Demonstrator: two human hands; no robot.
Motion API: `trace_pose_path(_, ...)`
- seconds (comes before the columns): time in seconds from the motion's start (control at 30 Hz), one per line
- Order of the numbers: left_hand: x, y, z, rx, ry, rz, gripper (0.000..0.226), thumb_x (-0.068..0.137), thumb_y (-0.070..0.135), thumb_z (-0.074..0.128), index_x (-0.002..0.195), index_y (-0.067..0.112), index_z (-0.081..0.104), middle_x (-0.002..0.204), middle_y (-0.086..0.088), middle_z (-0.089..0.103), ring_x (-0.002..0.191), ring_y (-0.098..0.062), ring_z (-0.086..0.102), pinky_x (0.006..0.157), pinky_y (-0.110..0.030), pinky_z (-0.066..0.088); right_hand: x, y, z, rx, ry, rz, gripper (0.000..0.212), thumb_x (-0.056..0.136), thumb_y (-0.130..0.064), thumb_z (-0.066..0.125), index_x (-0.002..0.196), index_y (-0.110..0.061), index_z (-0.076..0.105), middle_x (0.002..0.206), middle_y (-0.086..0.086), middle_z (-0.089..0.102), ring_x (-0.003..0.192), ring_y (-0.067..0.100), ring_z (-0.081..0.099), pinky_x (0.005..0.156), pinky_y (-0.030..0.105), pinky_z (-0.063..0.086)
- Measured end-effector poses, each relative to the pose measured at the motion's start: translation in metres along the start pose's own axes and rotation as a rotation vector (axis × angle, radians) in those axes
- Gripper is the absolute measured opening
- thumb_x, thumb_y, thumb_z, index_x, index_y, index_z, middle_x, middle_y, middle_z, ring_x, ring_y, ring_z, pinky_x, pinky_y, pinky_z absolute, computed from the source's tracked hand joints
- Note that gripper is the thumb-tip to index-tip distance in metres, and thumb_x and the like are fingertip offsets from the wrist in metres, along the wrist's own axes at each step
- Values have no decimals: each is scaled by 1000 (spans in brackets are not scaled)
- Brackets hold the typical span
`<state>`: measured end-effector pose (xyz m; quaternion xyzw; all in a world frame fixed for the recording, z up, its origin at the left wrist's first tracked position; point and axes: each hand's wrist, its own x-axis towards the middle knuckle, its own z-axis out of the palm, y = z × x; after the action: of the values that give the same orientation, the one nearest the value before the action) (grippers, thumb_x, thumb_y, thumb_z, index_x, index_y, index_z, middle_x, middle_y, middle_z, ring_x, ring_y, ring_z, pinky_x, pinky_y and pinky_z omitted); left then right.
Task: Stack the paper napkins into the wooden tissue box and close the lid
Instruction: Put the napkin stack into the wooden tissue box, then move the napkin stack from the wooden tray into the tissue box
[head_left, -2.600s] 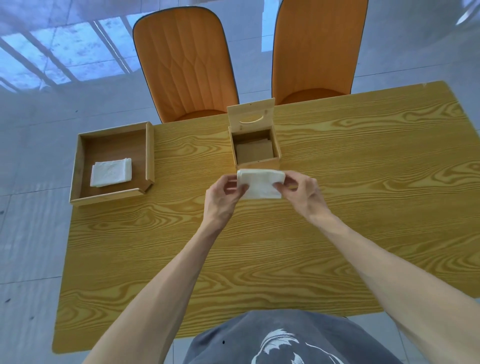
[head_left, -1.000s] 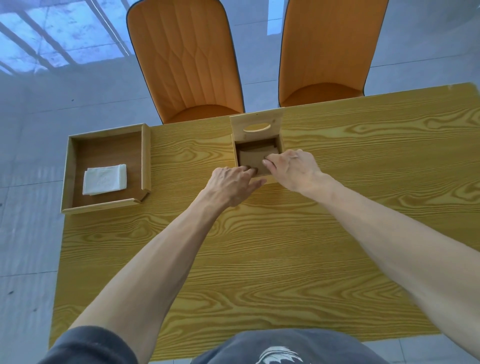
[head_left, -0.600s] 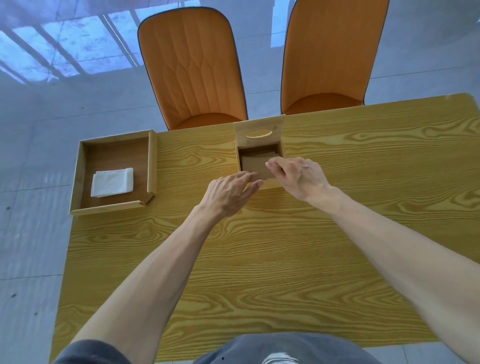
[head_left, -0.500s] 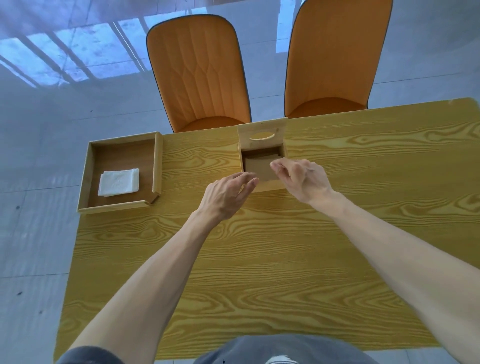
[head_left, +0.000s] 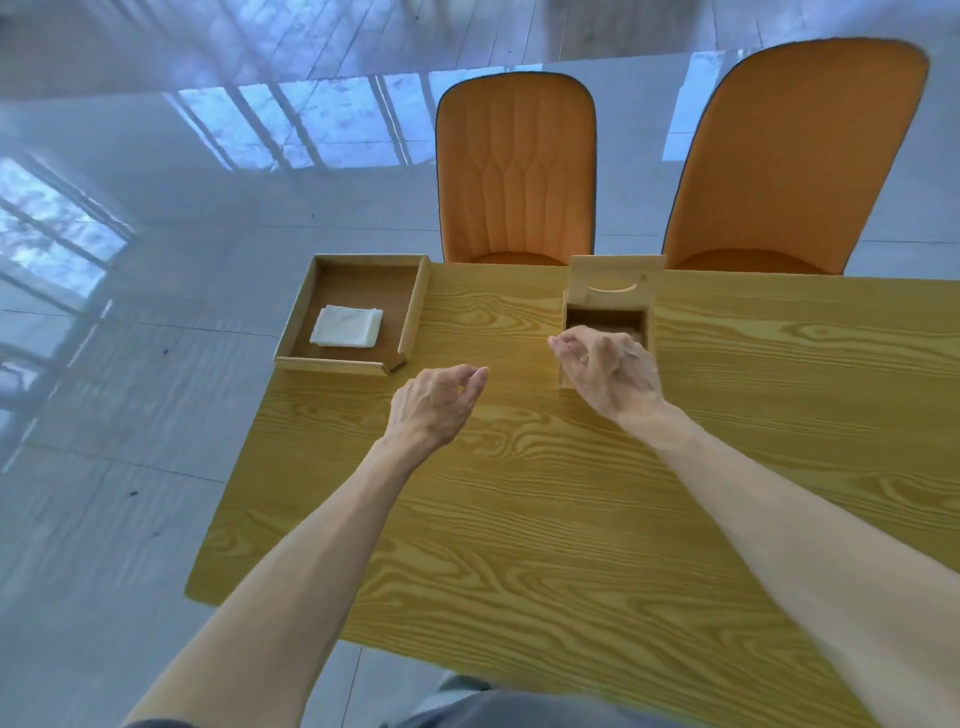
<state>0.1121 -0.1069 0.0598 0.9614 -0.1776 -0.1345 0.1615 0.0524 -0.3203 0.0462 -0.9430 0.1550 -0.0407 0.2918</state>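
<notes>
Both grips are loose and empty: the left hand (head_left: 434, 402) hovers over the table (head_left: 545, 519), and the right hand (head_left: 613, 371) hovers over the wooden tissue box (head_left: 608, 317), lid (head_left: 615, 283) upright. Folded napkins (head_left: 347, 326) lie in the wooden tray (head_left: 413, 312) at ten o'clock.

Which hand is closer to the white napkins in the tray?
Left. The left hand hovers just right of the tray holding the napkins; the right hand is farther right, at the tissue box.

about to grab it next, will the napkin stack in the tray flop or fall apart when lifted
The napkin stack is thin folded paper, so it probably sags if pinched at one edge. It likely weighs little. Its layers look loose and may slide apart unless squeezed from both sides.
</notes>
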Motion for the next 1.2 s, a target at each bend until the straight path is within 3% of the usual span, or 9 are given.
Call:
trace_pose_path(0.27,1,-62,-28,-84,45,-126,42,101,53,40,123,31,69,116,-5,74,106,-32,68,82,-40,52,8,-61,35,-7,-82,-12,41,99,-49,43,112,-22,70,105,-1,75,95,22,70,79,35,52)
trace_pose_path(0.57,35,-146,-63,-105,49,-151,40,101,49,44,121,27,70,114,-3,75,101,-27,69,75,-35,48,39,-143,93,58,-122,50,34,98,-41,50,116,-19,69,109,0,75,96,22,69,79,37,55)
trace_pose_path(0.87,77,-208,-81,-167,22,-226,40,101,44,45,127,22,67,125,-3,71,111,-26,65,77,-31,41,79,-199,143,137,-188,147,35,97,-35,54,123,-16,66,112,4,74,105,25,66,87,37,53)
trace_pose_path(1.03,99,-221,-81,-249,-13,-272,45,101,43,44,137,20,59,130,-6,68,118,-28,61,89,-36,45,102,-210,161,227,-234,244,35,96,-29,56,125,-12,65,114,6,72,112,25,63,95,41,52)
trace_pose_path(1.2,123,-229,-77,-302,-58,-329,49,100,41,46,144,18,52,141,-9,60,128,-29,55,104,-43,44,120,-211,180,322,-265,339,37,96,-26,57,128,-9,63,118,10,69,104,32,67,94,45,54)
